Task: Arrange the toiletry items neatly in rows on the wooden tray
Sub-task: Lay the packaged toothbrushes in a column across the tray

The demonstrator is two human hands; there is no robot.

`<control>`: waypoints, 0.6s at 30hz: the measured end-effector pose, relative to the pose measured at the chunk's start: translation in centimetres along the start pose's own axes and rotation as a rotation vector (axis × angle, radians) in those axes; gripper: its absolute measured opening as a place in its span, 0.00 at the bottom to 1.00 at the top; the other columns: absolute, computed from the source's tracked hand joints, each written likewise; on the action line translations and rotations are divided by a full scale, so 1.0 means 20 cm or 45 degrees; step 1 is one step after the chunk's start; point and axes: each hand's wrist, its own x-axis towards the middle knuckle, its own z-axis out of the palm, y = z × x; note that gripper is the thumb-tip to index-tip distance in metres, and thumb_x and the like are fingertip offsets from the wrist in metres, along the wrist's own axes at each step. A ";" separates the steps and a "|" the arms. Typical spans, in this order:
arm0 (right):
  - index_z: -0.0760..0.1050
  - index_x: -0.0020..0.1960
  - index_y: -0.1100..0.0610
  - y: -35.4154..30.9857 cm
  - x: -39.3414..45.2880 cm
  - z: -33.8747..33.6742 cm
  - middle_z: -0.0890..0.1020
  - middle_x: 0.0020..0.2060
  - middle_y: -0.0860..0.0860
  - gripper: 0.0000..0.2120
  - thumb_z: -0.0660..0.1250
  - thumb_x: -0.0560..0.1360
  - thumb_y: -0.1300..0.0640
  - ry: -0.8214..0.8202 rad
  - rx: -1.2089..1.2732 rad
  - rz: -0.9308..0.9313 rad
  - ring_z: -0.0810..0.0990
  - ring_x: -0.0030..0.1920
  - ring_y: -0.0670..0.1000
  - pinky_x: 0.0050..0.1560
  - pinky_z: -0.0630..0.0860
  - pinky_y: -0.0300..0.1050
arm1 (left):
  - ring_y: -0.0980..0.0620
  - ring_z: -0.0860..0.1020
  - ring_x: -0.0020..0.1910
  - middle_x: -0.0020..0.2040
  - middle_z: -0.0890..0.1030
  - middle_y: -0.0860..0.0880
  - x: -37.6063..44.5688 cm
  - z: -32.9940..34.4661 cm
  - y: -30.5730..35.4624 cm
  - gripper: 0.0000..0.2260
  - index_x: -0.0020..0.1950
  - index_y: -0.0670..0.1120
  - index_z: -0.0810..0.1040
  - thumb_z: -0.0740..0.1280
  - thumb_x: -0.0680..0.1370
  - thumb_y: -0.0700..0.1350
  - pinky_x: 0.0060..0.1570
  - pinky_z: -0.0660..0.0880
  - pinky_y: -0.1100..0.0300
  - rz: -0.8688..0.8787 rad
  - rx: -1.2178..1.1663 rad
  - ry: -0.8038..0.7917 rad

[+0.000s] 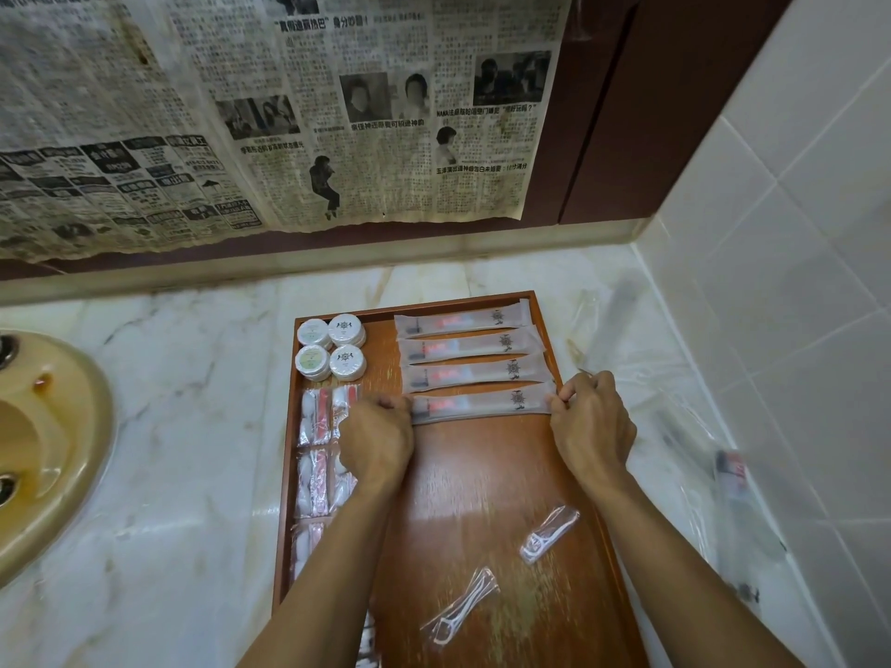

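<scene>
A wooden tray (482,479) lies on the marble counter. Several frosted toothbrush packets lie in a row at its far right; the nearest packet (482,406) is pinched at its left end by my left hand (378,438) and at its right end by my right hand (590,421). Round white soap tins (330,347) sit in the far left corner of the tray. Below them cotton-swab packets (316,450) run in a column along the left rim, partly hidden by my left arm. Two wrapped floss picks (549,532) (458,605) lie loose on the near tray.
A beige sink (48,455) is set into the counter at left. Clear plastic bags with more packets (733,479) lie on the counter to the right, by the tiled wall. Newspaper (289,113) covers the back wall.
</scene>
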 end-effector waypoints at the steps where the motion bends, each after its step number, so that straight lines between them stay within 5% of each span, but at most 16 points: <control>1: 0.73 0.41 0.55 0.00 0.00 0.00 0.73 0.44 0.53 0.08 0.70 0.74 0.54 0.003 0.004 -0.002 0.75 0.40 0.54 0.36 0.76 0.49 | 0.48 0.73 0.39 0.42 0.82 0.47 0.00 0.00 0.00 0.09 0.42 0.50 0.81 0.67 0.78 0.53 0.38 0.66 0.58 0.005 0.002 0.005; 18: 0.73 0.42 0.57 0.01 -0.01 0.01 0.72 0.45 0.54 0.09 0.70 0.74 0.54 0.031 -0.001 -0.038 0.75 0.40 0.54 0.35 0.76 0.48 | 0.44 0.79 0.47 0.46 0.84 0.45 0.01 0.01 -0.01 0.08 0.48 0.49 0.83 0.67 0.78 0.51 0.42 0.69 0.58 -0.006 -0.038 -0.010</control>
